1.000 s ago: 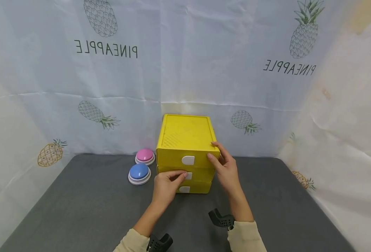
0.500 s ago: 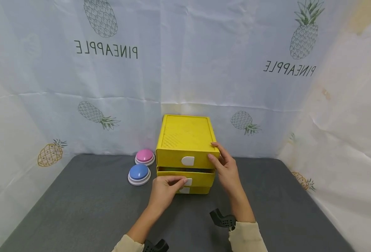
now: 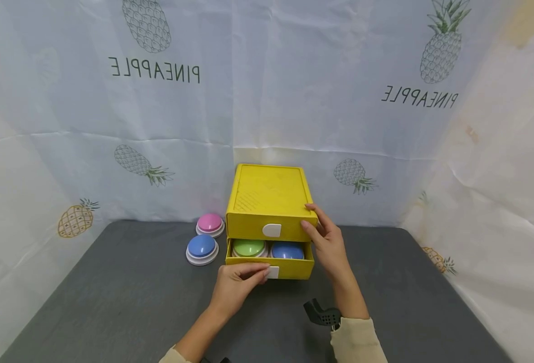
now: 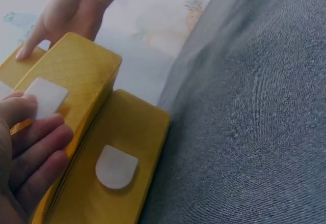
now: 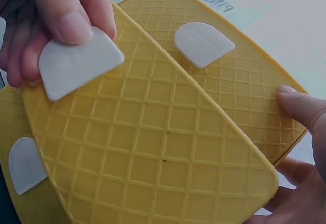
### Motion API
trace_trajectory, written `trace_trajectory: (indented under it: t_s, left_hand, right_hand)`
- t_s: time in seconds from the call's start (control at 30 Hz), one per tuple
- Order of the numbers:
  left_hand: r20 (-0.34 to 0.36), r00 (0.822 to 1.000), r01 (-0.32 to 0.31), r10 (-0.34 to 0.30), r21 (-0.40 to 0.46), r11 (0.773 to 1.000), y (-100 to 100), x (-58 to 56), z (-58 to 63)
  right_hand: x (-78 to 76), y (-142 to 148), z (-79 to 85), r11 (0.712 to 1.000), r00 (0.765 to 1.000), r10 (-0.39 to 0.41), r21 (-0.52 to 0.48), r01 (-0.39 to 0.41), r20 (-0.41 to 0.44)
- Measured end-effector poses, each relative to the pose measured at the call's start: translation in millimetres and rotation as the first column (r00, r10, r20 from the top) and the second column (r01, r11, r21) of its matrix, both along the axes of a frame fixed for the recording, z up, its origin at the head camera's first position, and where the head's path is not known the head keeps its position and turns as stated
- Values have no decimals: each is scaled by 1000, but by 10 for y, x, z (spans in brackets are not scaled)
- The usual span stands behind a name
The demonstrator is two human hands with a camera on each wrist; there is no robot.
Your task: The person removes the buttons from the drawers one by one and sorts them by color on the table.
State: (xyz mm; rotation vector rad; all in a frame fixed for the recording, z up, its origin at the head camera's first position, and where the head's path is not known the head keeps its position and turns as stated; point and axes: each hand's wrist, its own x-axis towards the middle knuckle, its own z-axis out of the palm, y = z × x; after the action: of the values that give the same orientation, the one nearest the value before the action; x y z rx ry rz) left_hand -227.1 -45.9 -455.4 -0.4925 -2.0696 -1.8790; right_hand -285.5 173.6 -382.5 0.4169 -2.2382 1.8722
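A yellow cabinet (image 3: 269, 189) with three stacked drawers stands at the back of the table. Its middle drawer (image 3: 294, 269) is pulled out, and a green-topped push button (image 3: 249, 247) and a blue-topped one (image 3: 287, 250) show inside. My left hand (image 3: 231, 290) pinches this drawer's white tab handle (image 4: 48, 99) between thumb and fingers. At the cabinet's right front corner, my right hand (image 3: 330, 247) grips it, thumb on the top drawer's front (image 5: 239, 81) and fingers round the side. The bottom drawer's front (image 4: 127, 132) is seen in the left wrist view.
Left of the cabinet, a pink push button (image 3: 210, 222) and a blue push button (image 3: 201, 246) sit on the dark grey tabletop (image 3: 126, 287). A pale pineapple-printed cloth (image 3: 294, 111) hangs behind the table and along its sides.
My left hand has drawn the middle drawer out towards me, from fully closed to well out, uncovering the green and blue buttons. The right hand keeps its place on the cabinet's corner.
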Motion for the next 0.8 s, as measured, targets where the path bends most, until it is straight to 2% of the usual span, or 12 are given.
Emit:
trace_trajectory:
  t_s: [0.2,0.5,0.8]
  left_hand:
    - [8,999,31,-31,-9,999,-24,89,19]
    - [19,999,35,-34,-48,998,-54,265,18]
    - [-35,998,50,-52,-52,997,-66,415,-17]
  right_hand:
    - [5,1,-1,1000,1000,-4,-6,4,4]
    - [10,19,4,1000,1000,6,11,-6,8]
    - [14,79,17,998,998,59,29,-59,16]
